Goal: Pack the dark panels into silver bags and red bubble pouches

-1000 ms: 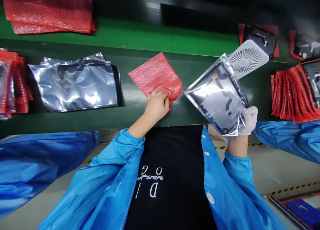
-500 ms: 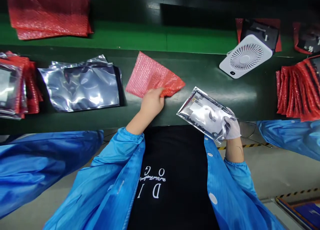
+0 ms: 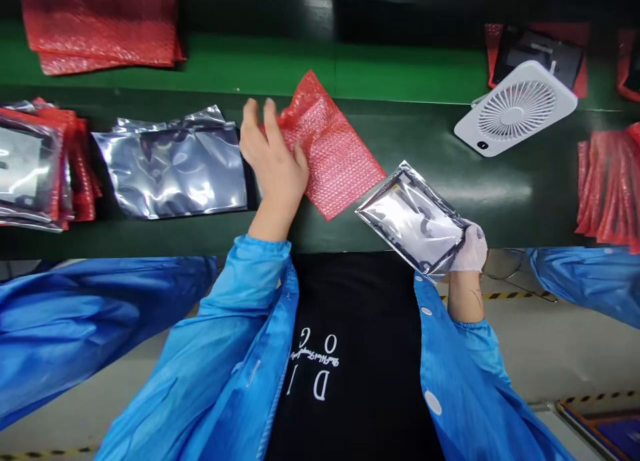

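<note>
Red bubble-wrap pouch [image 3: 343, 157]: mid-view, over dark-green surface [image 3: 425, 127] | Left hand [image 3: 277, 161], bare: grip slack, fingers spread at pouch's left edge, contact unclear | Right hand [image 3: 469, 249], white-gloved: grip clasping shiny transparent flat bag [image 3: 376, 211], panel [image 3: 413, 224] inside, beside pouch | White rectangular fan [image 3: 517, 109]: beyond bag, rightward

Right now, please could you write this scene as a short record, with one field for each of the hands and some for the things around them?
Left hand: fingers spread, at the edge of the red bubble bag; contact unclear
Right hand: in a pale glove, gripping one end of the shiny bag
Inside the shiny bag: a flat part, seen through the plastic
Left side: stack of silver bags
Right side: white fan; row of red packets
Surface: dark green table
</note>
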The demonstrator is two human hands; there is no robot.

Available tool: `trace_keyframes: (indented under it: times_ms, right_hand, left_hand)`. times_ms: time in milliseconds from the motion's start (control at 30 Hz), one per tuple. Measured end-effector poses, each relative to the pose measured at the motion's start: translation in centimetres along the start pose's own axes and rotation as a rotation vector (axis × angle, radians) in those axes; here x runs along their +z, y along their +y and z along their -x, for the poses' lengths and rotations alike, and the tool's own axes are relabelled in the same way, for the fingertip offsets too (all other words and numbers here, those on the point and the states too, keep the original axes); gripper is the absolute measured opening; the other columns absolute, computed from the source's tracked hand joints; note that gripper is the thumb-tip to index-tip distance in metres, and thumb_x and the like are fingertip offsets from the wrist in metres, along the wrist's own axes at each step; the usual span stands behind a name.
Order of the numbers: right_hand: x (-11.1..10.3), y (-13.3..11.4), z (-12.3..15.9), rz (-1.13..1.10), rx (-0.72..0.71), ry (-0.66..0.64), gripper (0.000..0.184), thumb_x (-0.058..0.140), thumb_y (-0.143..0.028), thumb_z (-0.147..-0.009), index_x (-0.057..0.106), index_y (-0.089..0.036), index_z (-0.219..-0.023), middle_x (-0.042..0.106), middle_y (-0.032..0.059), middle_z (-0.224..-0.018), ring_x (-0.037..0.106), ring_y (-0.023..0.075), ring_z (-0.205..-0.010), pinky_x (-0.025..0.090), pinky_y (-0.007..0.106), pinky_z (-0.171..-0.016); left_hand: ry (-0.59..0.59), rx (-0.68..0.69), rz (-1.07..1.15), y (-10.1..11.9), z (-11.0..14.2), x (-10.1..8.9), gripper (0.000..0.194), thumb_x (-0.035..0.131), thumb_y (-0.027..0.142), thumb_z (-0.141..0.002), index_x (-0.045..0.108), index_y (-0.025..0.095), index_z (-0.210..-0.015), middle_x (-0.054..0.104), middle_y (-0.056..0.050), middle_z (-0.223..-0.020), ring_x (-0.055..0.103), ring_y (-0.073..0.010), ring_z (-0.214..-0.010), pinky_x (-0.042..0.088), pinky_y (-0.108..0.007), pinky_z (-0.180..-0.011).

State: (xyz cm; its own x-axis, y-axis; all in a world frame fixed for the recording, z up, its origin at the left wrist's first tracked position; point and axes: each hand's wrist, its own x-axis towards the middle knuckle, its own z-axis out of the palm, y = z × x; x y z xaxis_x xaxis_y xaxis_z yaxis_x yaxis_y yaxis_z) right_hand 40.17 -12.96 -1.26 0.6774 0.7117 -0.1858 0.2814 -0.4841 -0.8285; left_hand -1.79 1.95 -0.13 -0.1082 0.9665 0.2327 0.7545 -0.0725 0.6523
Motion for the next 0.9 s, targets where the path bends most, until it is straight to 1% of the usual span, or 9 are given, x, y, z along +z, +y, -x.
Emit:
trace_keyframes:
  times_ms: [100, 167, 300, 367, 433, 567, 667, 767, 900]
  right_hand:
    - [-1.5, -0.3, -0.8, 0.094, 0.011, 0.034, 0.054, 0.051, -0.066, -0.089, 0.076, -0.019, -0.096, 0.078, 0.011, -0.109, 0.07, 0.0298, -0.113, 0.053, 0.045, -0.109]
    - [-2.1, -0.6, -1.2, 0.109, 0.004, -0.022, 0.053, 0.053, -0.069, -0.088, 0.074, -0.02, -0.091, 0.078, 0.0105, -0.105, 0.07, 0.029, -0.108, 0.055, 0.043, -0.105]
    - [-1.5, -1.9, -0.4, 0.107, -0.04, -0.29, 0.05, 0.063, -0.072, -0.086, 0.072, -0.023, -0.081, 0.078, 0.008, -0.094, 0.071, 0.0274, -0.1, 0.056, 0.039, -0.098]
    - [-0.4, -2.8, 0.5, 0.092, -0.05, -0.399, 0.049, 0.064, -0.072, -0.087, 0.072, -0.023, -0.08, 0.078, 0.0077, -0.093, 0.072, 0.0271, -0.098, 0.057, 0.04, -0.097]
    - [0.9, -3.5, 1.3, 0.085, -0.048, -0.453, 0.05, 0.062, -0.071, -0.088, 0.074, -0.023, -0.082, 0.079, 0.0084, -0.094, 0.073, 0.0276, -0.097, 0.057, 0.041, -0.097]
    - [2.8, -4.2, 2.1, 0.092, -0.045, -0.408, 0.054, 0.058, -0.072, -0.087, 0.076, -0.021, -0.086, 0.08, 0.0102, -0.097, 0.073, 0.0289, -0.098, 0.058, 0.043, -0.096]
    - [3.4, -4.5, 2.5, 0.072, -0.087, -0.361, 0.053, 0.057, -0.071, -0.089, 0.076, -0.021, -0.088, 0.08, 0.0097, -0.096, 0.073, 0.028, -0.098, 0.058, 0.042, -0.096]
    - [3.9, -4.9, 2.8, 0.064, -0.125, -0.331, 0.05, 0.055, -0.068, -0.089, 0.074, -0.022, -0.087, 0.079, 0.0092, -0.096, 0.073, 0.0281, -0.099, 0.058, 0.042, -0.098]
    - [5.1, -5.2, 3.0, 0.094, -0.133, -0.173, 0.048, 0.047, -0.062, -0.093, 0.073, -0.021, -0.092, 0.078, 0.0098, -0.1, 0.072, 0.0273, -0.103, 0.057, 0.041, -0.101]
  left_hand:
    - [-0.257, 0.15, 0.005, 1.1, 4.5, -0.1, 0.023, 0.068, 0.039, -0.103, 0.076, 0.02, -0.113, 0.076, -0.013, -0.121, 0.065, -0.0344, -0.132, 0.051, -0.056, -0.114]
    - [-0.344, 0.159, 0.003, 1.2, 6.7, 0.2, 0.021, 0.066, 0.035, -0.104, 0.079, 0.02, -0.11, 0.079, -0.012, -0.11, 0.07, -0.0312, -0.111, 0.056, -0.051, -0.105]
    - [-0.317, 0.069, 0.057, 0.7, 7.6, 0.3, 0.024, 0.064, 0.035, -0.107, 0.083, 0.021, -0.103, 0.082, -0.01, -0.105, 0.073, -0.0276, -0.102, 0.057, -0.047, -0.101]
    - [-0.337, 0.076, 0.082, 0.8, 7.4, 0.0, 0.024, 0.064, 0.035, -0.107, 0.084, 0.022, -0.102, 0.083, -0.009, -0.107, 0.074, -0.0272, -0.102, 0.058, -0.046, -0.102]
    - [-0.343, 0.106, 0.043, 1.3, 7.3, -0.1, 0.025, 0.061, 0.031, -0.107, 0.083, 0.021, -0.102, 0.083, -0.01, -0.108, 0.074, -0.0285, -0.103, 0.058, -0.047, -0.101]
    - [-0.313, 0.176, -0.059, 2.0, 8.3, 0.4, 0.017, 0.06, 0.015, -0.098, 0.076, 0.02, -0.103, 0.078, -0.012, -0.107, 0.07, -0.0321, -0.106, 0.057, -0.049, -0.101]
    - [-0.255, 0.211, -0.004, 1.6, 9.2, 1.0, 0.028, 0.056, 0.003, -0.086, 0.068, 0.021, -0.103, 0.076, -0.011, -0.108, 0.069, -0.0306, -0.111, 0.056, -0.049, -0.105]
    - [-0.187, 0.212, 0.092, 0.4, 9.9, 1.2, 0.027, 0.053, 0.004, -0.089, 0.064, 0.023, -0.106, 0.076, -0.01, -0.109, 0.07, -0.0281, -0.111, 0.056, -0.047, -0.107]
    - [-0.167, 0.206, 0.149, -0.9, 10.1, 0.3, 0.018, 0.06, 0.011, -0.091, 0.063, 0.023, -0.104, 0.077, -0.011, -0.115, 0.072, -0.0275, -0.117, 0.058, -0.045, -0.108]
